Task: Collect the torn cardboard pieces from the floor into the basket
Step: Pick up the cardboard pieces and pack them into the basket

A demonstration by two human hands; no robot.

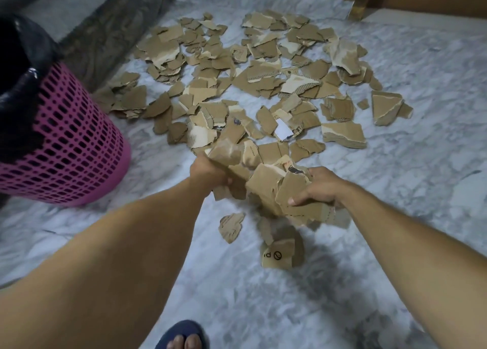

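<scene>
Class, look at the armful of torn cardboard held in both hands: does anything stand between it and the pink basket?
Nothing visible does. The bundle of torn brown cardboard, held between the left hand and right hand, has only bare marble floor between it and the pink plastic basket.

The basket (66, 143) is standing on the floor (395, 72) at the left, and everything else is lying to its right. The scattered cardboard pieces (253, 85) are spreading from just beside the basket out to the right and farther back from it. Nearer than that spread, and right of the basket, the left hand (208, 170) and right hand (320, 188) are sitting at either end of a held bundle of cardboard (266, 182), clasping it between them. Below the bundle, two loose scraps (232, 226) are lying apart from the main spread. Nearest of all, a sandalled foot (184, 335) is resting on the floor.
</scene>
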